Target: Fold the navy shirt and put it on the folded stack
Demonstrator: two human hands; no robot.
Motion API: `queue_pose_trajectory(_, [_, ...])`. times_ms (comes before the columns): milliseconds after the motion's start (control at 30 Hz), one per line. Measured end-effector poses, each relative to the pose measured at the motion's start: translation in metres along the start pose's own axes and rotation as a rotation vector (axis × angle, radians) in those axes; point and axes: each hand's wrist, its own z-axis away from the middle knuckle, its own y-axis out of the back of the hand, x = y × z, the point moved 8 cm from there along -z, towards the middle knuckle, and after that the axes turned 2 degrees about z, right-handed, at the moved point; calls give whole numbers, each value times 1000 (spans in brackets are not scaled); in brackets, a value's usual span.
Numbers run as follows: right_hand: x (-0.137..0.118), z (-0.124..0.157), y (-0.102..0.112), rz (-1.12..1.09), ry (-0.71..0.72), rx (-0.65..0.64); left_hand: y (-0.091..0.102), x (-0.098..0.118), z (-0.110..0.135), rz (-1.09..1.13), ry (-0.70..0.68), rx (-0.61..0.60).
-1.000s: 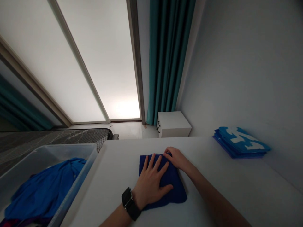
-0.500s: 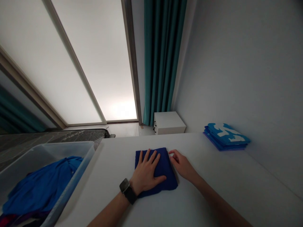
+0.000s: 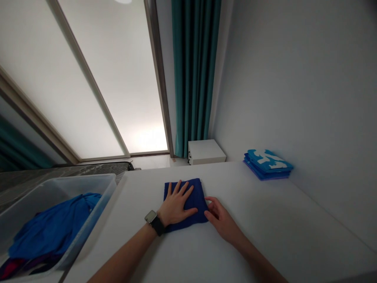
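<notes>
A dark blue folded cloth (image 3: pixel 196 204), perhaps a garment, lies on the white table (image 3: pixel 188 251). My left hand (image 3: pixel 176 206) rests flat on it with the fingers spread; a dark-strapped watch (image 3: pixel 155 222) is on that wrist. At the cloth's right edge is my right hand (image 3: pixel 219 218), its thumb and index fingertips apart and against the edge, with the other fingers curled underneath. No fabric shows pinched between them.
To the left, a translucent plastic bin (image 3: pixel 108 188) holds blue and darker clothing (image 3: pixel 55 224). A stack of folded blue clothes (image 3: pixel 268 165) with a white print on top sits near the wall at right. Beyond the table stands a white cabinet (image 3: pixel 206 151).
My right hand has come down along the cloth's right edge toward its near corner, thumb and index parting. The left hand stays flat on the cloth. The camera view has shifted slightly.
</notes>
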Motion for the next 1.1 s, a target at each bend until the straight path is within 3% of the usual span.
queue_pose_trajectory(167, [-4, -1, -4, 239, 36, 144, 1, 0, 0, -1, -17, 10])
queue_pose_trajectory(467, [1, -4, -1, 370, 69, 66, -1, 0, 1, 3, -48, 2])
queue_pose_trajectory(633, [-9, -11, 6, 322, 80, 50, -2, -2, 0, -9, -57, -27])
queue_pose_trajectory(833, [-33, -39, 4, 545, 200, 41, 1, 0, 1, 7, -82, -19])
queue_pose_trajectory(967, [-24, -68, 11, 661, 49, 177, 2, 1, 2, -6, -95, -27])
queue_pose_trajectory(1100, [-18, -90, 9, 685, 14, 169, 0, 1, 1, -29, -110, -38])
